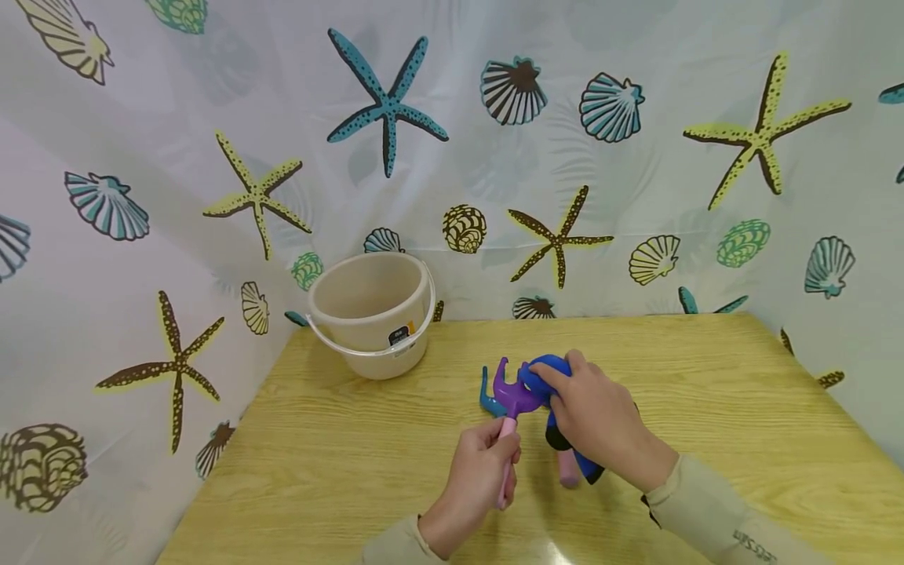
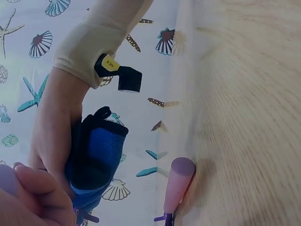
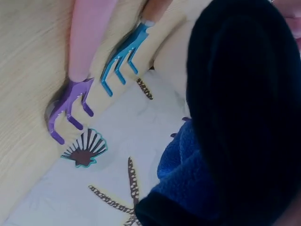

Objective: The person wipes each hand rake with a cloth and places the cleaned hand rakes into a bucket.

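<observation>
My left hand [image 1: 476,471] grips the pink handle of a hand rake with a purple head [image 1: 519,399], holding it raised over the table. In my right hand [image 1: 600,412] is a blue cloth [image 1: 554,366] with black edging, bunched round the right side of the purple tines; part of the cloth hangs below the fingers. A second purple rake [image 3: 70,110] with a pink handle [image 2: 178,181] lies on the table under the hands. Beside it lies a teal rake [image 3: 124,54] with a brown handle, mostly covered by the held rake in the head view.
A beige bucket [image 1: 370,337] with a clear handle stands at the table's back left. The wood-grain table [image 1: 339,471] meets a curtain [image 1: 452,157] printed with starfish and shells at the back and sides.
</observation>
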Demonstrator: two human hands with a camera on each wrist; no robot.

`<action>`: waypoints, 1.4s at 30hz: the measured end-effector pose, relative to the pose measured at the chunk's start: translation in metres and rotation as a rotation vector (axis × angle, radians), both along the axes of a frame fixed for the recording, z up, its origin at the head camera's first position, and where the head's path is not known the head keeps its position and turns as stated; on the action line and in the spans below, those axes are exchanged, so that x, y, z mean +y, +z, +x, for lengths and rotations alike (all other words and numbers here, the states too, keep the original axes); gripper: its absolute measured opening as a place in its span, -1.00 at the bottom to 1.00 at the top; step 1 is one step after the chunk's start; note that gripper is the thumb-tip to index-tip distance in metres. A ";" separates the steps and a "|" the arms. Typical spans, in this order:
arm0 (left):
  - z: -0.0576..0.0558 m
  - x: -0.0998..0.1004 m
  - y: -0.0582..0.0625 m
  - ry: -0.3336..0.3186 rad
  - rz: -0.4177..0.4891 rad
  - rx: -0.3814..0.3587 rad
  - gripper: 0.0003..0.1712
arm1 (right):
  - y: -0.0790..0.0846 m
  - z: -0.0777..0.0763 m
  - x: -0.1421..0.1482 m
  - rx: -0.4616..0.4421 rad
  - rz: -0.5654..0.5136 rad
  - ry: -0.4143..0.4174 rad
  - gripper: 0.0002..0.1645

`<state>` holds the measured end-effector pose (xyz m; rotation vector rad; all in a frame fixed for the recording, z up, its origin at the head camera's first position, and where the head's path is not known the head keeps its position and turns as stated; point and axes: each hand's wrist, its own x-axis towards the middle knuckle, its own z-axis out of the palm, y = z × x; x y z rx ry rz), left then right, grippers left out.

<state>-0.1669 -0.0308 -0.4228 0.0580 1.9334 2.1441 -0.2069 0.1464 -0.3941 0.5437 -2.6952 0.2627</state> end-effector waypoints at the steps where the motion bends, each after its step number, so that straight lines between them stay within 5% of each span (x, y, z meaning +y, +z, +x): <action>1: 0.000 0.000 0.000 0.003 -0.004 0.003 -0.81 | 0.001 0.001 -0.001 0.002 0.007 0.008 -0.52; 8: -0.003 -0.001 0.002 0.008 -0.027 0.008 -0.81 | -0.001 0.023 -0.018 0.033 0.037 0.157 -0.54; 18: 0.003 -0.002 0.003 -0.061 -0.065 0.014 -0.80 | 0.002 -0.003 0.004 0.024 0.044 -0.004 -0.55; 29: 0.002 -0.002 0.001 -0.068 -0.088 -0.002 -0.54 | 0.009 0.022 -0.016 0.072 0.108 0.134 -0.57; 34: 0.006 -0.004 0.000 -0.051 -0.081 0.002 -0.41 | 0.012 0.008 -0.017 0.098 0.110 0.058 -0.58; 42: 0.007 -0.002 0.002 -0.081 -0.117 -0.021 -0.36 | 0.012 -0.011 -0.004 0.005 0.096 -0.060 -0.57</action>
